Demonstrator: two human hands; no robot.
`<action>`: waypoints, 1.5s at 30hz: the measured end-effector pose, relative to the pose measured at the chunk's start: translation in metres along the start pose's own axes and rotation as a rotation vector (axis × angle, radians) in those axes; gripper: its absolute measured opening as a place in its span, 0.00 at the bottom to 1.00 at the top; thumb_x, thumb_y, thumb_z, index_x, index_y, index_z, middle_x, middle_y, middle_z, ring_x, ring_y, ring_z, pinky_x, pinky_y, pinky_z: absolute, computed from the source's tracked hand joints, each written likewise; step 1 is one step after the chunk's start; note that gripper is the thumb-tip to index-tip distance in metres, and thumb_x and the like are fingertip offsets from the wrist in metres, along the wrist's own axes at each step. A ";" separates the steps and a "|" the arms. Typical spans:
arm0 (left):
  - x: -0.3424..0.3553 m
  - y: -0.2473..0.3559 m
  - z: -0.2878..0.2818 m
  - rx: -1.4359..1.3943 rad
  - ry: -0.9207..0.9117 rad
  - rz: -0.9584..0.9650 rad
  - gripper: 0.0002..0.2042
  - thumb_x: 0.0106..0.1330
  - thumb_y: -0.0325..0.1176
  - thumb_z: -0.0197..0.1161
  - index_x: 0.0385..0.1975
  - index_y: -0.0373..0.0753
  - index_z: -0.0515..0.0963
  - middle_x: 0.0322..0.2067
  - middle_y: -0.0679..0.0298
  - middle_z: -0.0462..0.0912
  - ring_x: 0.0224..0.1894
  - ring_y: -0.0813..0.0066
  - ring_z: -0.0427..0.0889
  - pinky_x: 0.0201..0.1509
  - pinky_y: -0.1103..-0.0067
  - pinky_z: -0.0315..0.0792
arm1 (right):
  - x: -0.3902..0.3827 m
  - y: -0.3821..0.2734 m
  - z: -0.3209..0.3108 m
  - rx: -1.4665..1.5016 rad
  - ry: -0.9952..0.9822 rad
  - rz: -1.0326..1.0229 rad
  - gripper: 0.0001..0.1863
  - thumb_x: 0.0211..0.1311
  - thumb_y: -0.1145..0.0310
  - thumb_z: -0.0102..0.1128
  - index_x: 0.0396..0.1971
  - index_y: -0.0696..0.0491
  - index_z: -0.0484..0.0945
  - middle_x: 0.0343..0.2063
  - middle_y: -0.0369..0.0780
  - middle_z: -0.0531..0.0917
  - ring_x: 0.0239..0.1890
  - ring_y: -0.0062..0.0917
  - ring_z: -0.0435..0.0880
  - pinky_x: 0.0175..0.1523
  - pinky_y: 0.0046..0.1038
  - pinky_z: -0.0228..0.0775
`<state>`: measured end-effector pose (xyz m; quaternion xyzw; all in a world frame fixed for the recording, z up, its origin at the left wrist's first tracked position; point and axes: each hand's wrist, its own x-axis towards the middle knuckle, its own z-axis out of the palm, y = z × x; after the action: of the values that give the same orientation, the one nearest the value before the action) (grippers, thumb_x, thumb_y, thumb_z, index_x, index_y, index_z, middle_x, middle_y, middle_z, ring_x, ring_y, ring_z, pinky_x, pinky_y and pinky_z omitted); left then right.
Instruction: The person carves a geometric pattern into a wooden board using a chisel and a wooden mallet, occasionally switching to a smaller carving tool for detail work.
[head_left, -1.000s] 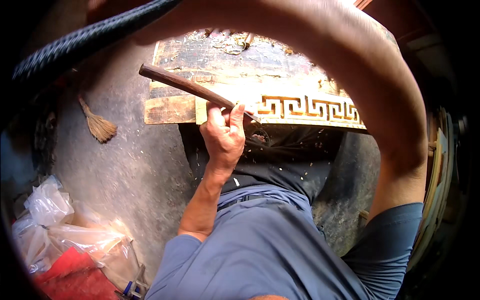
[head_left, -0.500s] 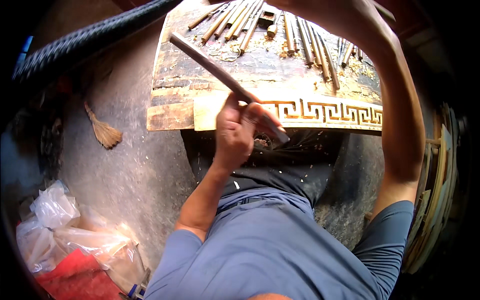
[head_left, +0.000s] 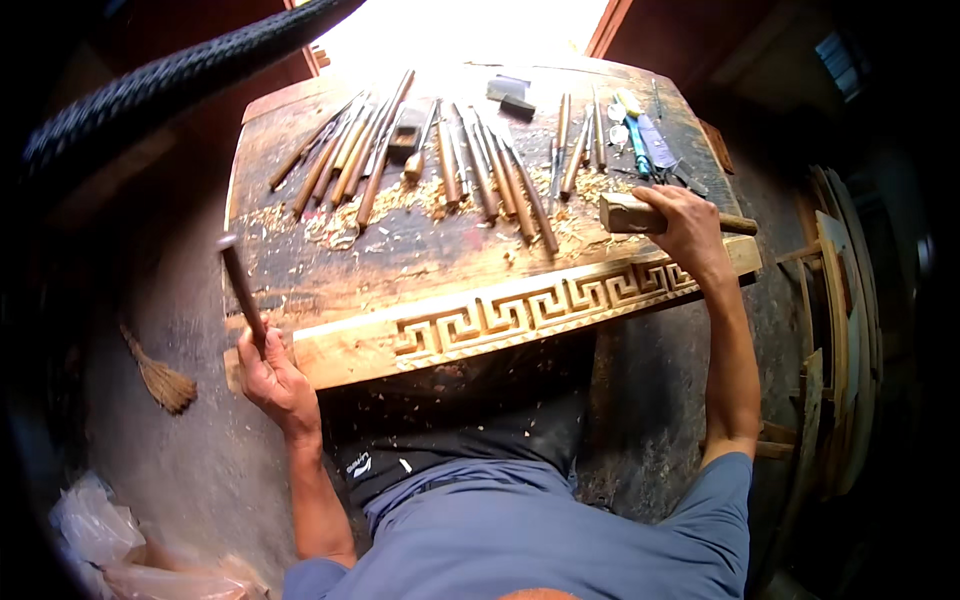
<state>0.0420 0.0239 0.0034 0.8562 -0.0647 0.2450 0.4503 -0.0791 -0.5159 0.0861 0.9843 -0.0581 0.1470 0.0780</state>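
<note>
Shavings (head_left: pixel 330 230) litter the surface (head_left: pixel 385 268) beyond the near carved board (head_left: pixel 527 308). Left hand (head_left: pixel 280 388) grips a slim tool (head_left: pixel 242 285), right hand (head_left: pixel 690 230) a mallet (head_left: pixel 626 214); keep the board steady.

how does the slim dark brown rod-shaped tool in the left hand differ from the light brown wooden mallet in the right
The slim dark brown rod-shaped tool is narrow along its visible length; the light brown wooden mallet has a thick, blocky head. The tool slants toward the top of the picture, while the mallet runs nearly sideways. Each is gripped, by the left hand and right hand respectively.
</note>
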 end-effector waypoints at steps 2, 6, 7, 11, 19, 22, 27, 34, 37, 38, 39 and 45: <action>0.001 0.002 0.017 0.047 -0.001 0.058 0.08 0.83 0.27 0.59 0.53 0.34 0.82 0.39 0.57 0.87 0.42 0.66 0.85 0.50 0.69 0.78 | -0.008 0.010 -0.001 0.008 0.006 0.011 0.28 0.54 0.66 0.82 0.57 0.42 0.87 0.45 0.37 0.91 0.50 0.36 0.91 0.56 0.37 0.84; -0.001 -0.007 0.036 0.210 -0.052 0.160 0.10 0.77 0.24 0.61 0.54 0.34 0.82 0.41 0.49 0.87 0.43 0.46 0.85 0.49 0.62 0.77 | -0.005 0.025 0.014 0.018 -0.051 0.051 0.25 0.56 0.68 0.80 0.56 0.42 0.87 0.46 0.37 0.91 0.50 0.35 0.91 0.54 0.38 0.84; -0.002 -0.006 0.036 0.232 -0.077 0.166 0.09 0.76 0.23 0.61 0.52 0.33 0.81 0.41 0.49 0.86 0.44 0.44 0.85 0.49 0.60 0.77 | -0.003 0.028 0.023 0.040 -0.144 0.110 0.29 0.51 0.73 0.79 0.57 0.44 0.88 0.52 0.38 0.91 0.52 0.37 0.91 0.58 0.37 0.84; 0.001 0.003 0.037 0.292 -0.130 0.189 0.08 0.73 0.23 0.64 0.49 0.32 0.81 0.41 0.50 0.85 0.45 0.42 0.83 0.49 0.57 0.75 | -0.019 0.045 0.046 0.070 -0.133 0.101 0.27 0.54 0.76 0.74 0.56 0.44 0.88 0.50 0.38 0.92 0.50 0.36 0.92 0.56 0.38 0.85; -0.001 0.007 0.041 0.342 -0.146 0.157 0.09 0.72 0.27 0.68 0.49 0.35 0.83 0.39 0.53 0.86 0.43 0.48 0.84 0.49 0.57 0.76 | -0.029 0.048 0.041 0.267 -0.165 0.234 0.34 0.53 0.78 0.72 0.65 0.47 0.83 0.62 0.44 0.87 0.63 0.40 0.87 0.72 0.39 0.77; 0.000 0.006 0.040 0.342 -0.132 0.189 0.08 0.72 0.26 0.68 0.48 0.35 0.83 0.39 0.52 0.87 0.44 0.47 0.84 0.50 0.57 0.76 | -0.030 0.055 0.041 0.335 -0.182 0.208 0.37 0.53 0.76 0.71 0.68 0.44 0.81 0.66 0.46 0.84 0.66 0.41 0.85 0.74 0.39 0.74; -0.002 0.005 0.039 0.367 -0.146 0.188 0.09 0.71 0.24 0.67 0.48 0.35 0.83 0.40 0.52 0.87 0.45 0.46 0.85 0.51 0.57 0.76 | -0.019 0.061 0.021 0.503 -0.390 0.237 0.36 0.54 0.73 0.72 0.68 0.46 0.82 0.66 0.42 0.85 0.65 0.41 0.85 0.72 0.40 0.76; 0.000 0.005 0.039 0.402 -0.145 0.232 0.08 0.71 0.24 0.65 0.47 0.35 0.82 0.41 0.52 0.87 0.47 0.45 0.85 0.52 0.57 0.77 | -0.034 0.050 0.036 0.215 -0.058 0.108 0.28 0.56 0.81 0.71 0.59 0.55 0.82 0.62 0.47 0.86 0.63 0.44 0.86 0.70 0.40 0.78; 0.001 0.006 0.040 0.404 -0.123 0.265 0.07 0.72 0.23 0.65 0.46 0.33 0.82 0.39 0.51 0.86 0.42 0.47 0.86 0.47 0.60 0.78 | -0.029 0.058 0.054 0.174 0.081 0.076 0.29 0.56 0.82 0.70 0.61 0.55 0.81 0.62 0.48 0.87 0.64 0.43 0.86 0.70 0.40 0.78; 0.000 0.006 0.041 0.408 -0.110 0.275 0.07 0.72 0.24 0.65 0.47 0.34 0.83 0.39 0.51 0.86 0.42 0.47 0.86 0.48 0.60 0.78 | -0.028 0.059 0.064 0.090 0.136 0.083 0.30 0.56 0.81 0.71 0.62 0.55 0.81 0.62 0.48 0.86 0.65 0.42 0.86 0.70 0.40 0.78; 0.000 0.008 0.042 0.394 -0.110 0.263 0.07 0.73 0.24 0.65 0.47 0.34 0.83 0.39 0.51 0.86 0.42 0.47 0.86 0.47 0.60 0.78 | -0.029 0.062 0.070 0.078 0.148 0.130 0.29 0.56 0.81 0.72 0.61 0.55 0.81 0.62 0.48 0.86 0.65 0.41 0.85 0.71 0.40 0.78; 0.012 0.028 0.040 0.063 -0.026 0.106 0.07 0.83 0.29 0.61 0.51 0.33 0.81 0.41 0.56 0.90 0.42 0.63 0.89 0.48 0.69 0.81 | -0.035 0.033 0.048 0.218 0.096 0.249 0.24 0.63 0.69 0.78 0.58 0.56 0.85 0.62 0.48 0.87 0.67 0.42 0.85 0.70 0.41 0.77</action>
<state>0.0577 -0.0231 0.0107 0.8684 -0.1082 0.2592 0.4086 -0.1038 -0.5533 0.0351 0.9640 -0.1593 0.2081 -0.0453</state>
